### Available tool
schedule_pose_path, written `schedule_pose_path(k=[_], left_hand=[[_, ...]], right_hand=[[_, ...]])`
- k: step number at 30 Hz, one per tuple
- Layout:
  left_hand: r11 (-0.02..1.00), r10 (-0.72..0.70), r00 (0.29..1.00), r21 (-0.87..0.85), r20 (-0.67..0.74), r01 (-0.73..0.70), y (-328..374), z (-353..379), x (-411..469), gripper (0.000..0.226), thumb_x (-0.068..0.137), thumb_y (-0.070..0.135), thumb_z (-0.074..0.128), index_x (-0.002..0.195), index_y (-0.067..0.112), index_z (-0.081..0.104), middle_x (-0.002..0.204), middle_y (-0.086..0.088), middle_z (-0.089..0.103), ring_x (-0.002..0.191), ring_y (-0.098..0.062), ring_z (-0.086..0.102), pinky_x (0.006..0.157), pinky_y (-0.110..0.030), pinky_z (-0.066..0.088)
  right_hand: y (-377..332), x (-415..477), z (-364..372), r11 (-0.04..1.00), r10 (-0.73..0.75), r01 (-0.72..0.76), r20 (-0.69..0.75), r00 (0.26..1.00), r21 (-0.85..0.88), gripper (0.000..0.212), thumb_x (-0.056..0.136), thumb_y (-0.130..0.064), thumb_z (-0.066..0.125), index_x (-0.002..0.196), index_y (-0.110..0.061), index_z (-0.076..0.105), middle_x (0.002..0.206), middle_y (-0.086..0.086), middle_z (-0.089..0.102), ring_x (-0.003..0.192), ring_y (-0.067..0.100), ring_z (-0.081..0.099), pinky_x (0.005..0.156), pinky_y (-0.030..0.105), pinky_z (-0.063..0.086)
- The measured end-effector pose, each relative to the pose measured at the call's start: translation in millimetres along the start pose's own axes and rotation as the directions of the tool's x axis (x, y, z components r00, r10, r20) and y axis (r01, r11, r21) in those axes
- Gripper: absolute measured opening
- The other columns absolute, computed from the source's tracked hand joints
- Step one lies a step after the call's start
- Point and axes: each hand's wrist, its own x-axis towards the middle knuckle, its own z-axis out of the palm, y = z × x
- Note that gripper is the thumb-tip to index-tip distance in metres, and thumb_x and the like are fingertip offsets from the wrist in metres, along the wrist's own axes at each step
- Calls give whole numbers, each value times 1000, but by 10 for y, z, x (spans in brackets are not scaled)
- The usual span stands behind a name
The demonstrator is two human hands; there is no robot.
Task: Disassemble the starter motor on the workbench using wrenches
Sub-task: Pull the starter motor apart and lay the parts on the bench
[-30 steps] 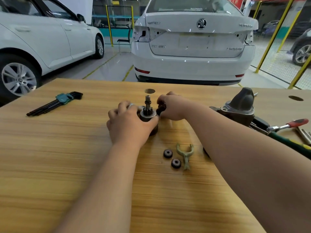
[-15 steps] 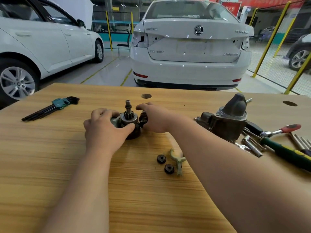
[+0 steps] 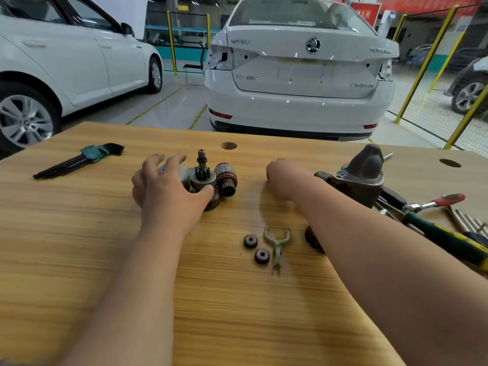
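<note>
Copper-wound armature [image 3: 226, 179] lies on workbench [image 3: 79, 233], apart from right hand [image 3: 284, 179].

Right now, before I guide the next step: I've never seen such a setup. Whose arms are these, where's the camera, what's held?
No machine here: a person's bare arms, filmed by one camera worn on the head, looking down at a wooden workbench. The left hand touches the upright pinion shaft unit with its thumb, fingers lifted. The right hand is curled; whether it holds anything is hidden. Beside lie the copper-wound armature, two small gears, a fork lever, the starter housing and hex keys.
</note>
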Motion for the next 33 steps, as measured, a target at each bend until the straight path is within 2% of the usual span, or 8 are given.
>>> schedule_pose_path(k=[2,4,6,8,12,21,25,33], left_hand=[[990,136,990,31,-23,-135,118,-84,-175,63,65,57,65,122,35,48,127,3,36,118,-22,29,97,-38,31],[956,282,937,24,205,-292,199,-97,-473,65,61,70,57,118,40,48,120,10,41,113,-16,37,93,-37,37],[939,269,835,63,480,-339,257,-39,-728,72,62,78,53,123,41,46,124,12,41,115,-14,38,94,-37,38],[918,239,803,142,546,-370,311,50,-787,66,70,75,49,125,39,46,125,8,42,118,-18,37,97,-40,34],[898,281,820,164,498,-407,341,68,-759,47,83,60,48,122,32,51,115,3,48,111,-21,43,90,-38,36],[971,194,907,60,374,-233,4,-46,-649,53,79,52,63,125,30,53,120,5,51,111,-15,44,87,-32,42],[977,165,916,69,365,-203,-45,-47,-651,42,81,52,61,117,31,60,103,6,54,100,-14,46,81,-33,45],[987,91,960,104,266,-123,-99,6,-574,39,84,45,59,119,28,61,109,0,56,102,-20,50,84,-39,47]], right_hand=[[-41,-111,-6,996,-66,69,-49,997,48,21,93,-12,50,111,-10,59,109,9,60,86,24,57,70,32,49],[-83,-297,-13,970,-165,181,-102,981,165,22,92,-17,53,112,-14,60,102,1,61,83,19,55,67,29,44],[-128,-513,-41,926,-264,285,-118,957,246,25,90,-19,56,115,-16,60,102,-2,61,84,17,54,68,27,41],[-188,-677,-49,913,-303,322,-112,946,251,28,89,-19,57,117,-17,59,106,-1,63,86,17,55,70,27,42],[-231,-850,14,909,-287,289,-50,957,300,33,89,-17,57,123,-18,57,113,0,64,93,18,58,76,26,44],[-206,-1001,-3,915,-259,254,-26,965,313,29,92,-20,55,120,-23,64,119,-1,64,101,18,59,87,30,49],[-347,-998,126,906,-321,330,-79,944,266,27,92,-26,56,117,-24,66,113,-1,66,93,18,59,74,26,45],[-496,-924,185,851,-271,320,-175,947,416,28,87,-33,63,113,-21,62,104,-2,64,90,15,57,74,28,49]])
